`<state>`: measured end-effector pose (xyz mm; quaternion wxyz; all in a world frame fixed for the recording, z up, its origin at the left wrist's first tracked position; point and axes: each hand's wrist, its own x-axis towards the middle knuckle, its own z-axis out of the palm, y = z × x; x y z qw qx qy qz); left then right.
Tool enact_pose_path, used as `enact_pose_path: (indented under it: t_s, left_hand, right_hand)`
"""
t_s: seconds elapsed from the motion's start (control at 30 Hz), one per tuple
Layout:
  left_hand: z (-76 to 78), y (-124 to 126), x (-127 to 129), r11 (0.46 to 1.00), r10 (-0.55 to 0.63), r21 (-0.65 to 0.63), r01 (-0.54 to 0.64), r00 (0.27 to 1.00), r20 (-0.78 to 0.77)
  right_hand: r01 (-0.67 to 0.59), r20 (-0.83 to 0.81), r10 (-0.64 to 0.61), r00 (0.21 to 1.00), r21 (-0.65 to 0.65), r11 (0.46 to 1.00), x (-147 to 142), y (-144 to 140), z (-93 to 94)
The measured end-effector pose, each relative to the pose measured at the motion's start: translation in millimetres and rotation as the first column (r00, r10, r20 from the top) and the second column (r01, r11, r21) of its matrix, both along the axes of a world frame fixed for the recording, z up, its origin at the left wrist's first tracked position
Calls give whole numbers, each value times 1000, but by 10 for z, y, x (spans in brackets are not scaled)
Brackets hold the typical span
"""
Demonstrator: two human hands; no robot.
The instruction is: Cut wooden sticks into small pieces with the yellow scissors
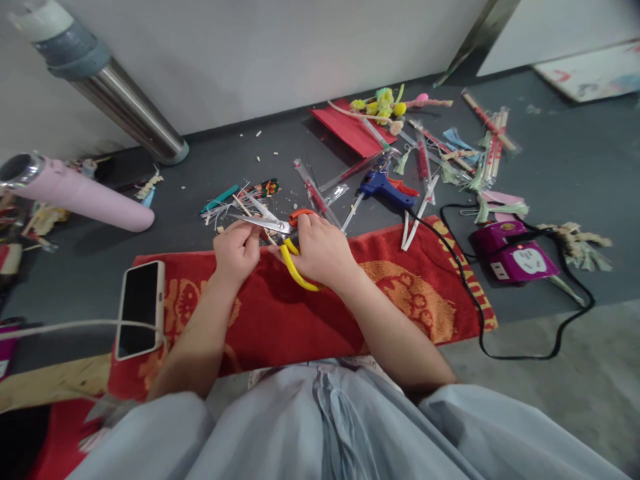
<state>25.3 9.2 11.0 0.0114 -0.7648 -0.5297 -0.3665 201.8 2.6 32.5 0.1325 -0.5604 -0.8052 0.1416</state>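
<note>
right hand [320,250] grips scissors [280,233] by the yellow and orange handles, fingers closed through the loops, blades pointing left. left hand [240,250] pinches a small thin piece at the blade tips, too small to identify, fingers closed on it. both hands over the far edge of a red towel [300,320] on the floor. phone [140,308] on the towel's left end, blue glue gun [383,187] beyond the hands, purple power strip [515,253] to the right

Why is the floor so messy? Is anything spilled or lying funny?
Yes. Small pale scraps are scattered on the dark floor by the wall, and craft sticks and tassels lie strewn at angles. The glue gun lies on its side. A black cord loops loosely over the red towel.
</note>
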Motion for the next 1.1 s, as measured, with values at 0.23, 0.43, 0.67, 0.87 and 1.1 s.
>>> enact_pose_path:
  t_s: [0.23,0.43,0.67,0.87,1.1]
  left_hand:
    - [-9,-3,0,998,55,-14,-56,997,-46]
    - [6,-13,-11,994,99,-41,-103,991,-85]
    - [6,-9,5,992,88,-80,-94,993,-80]
    - [4,-55,111,993,114,2,-115,988,-104]
    - [-34,-201,180,979,-87,185,82,996,16]
  right_hand:
    - [35,-3,-36,999,-64,997,-47,-14,23]
    - [43,38,-39,998,-101,994,-41,-22,64]
    - [75,75,-65,995,-142,987,-42,-11,92]
    - [114,1,-115,993,-141,983,-14,48,60]
    - [182,-195,-217,957,-183,966,67,109,73]
